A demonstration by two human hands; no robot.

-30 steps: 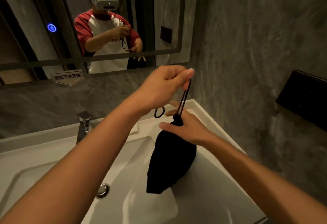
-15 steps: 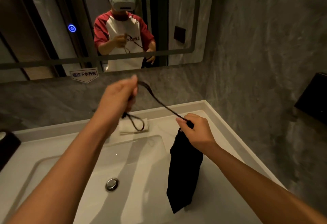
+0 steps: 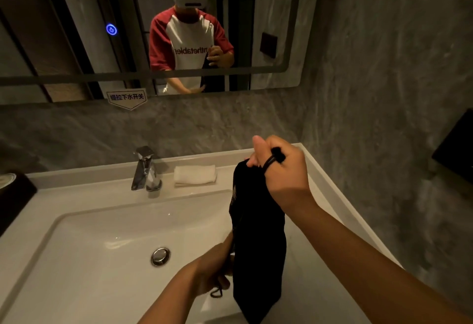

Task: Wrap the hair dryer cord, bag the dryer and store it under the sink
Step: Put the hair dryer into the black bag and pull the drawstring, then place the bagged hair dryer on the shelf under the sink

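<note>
A black drawstring bag hangs upright over the right side of the white sink. My right hand grips its gathered neck, with the black drawstring looped over the fingers. My left hand is low against the bag's left side, fingers closed around a loop of drawstring and partly hidden behind the bag. The hair dryer is not visible; the bag looks filled.
A chrome faucet stands at the back of the basin, with a folded white cloth beside it. The drain is mid-basin. A dark object sits at the left edge. A mirror hangs above; grey wall is close on the right.
My left hand dropped from pulling the drawstring up and left to the bag's lower side. My right hand rose slightly and closed on the bag's neck.
</note>
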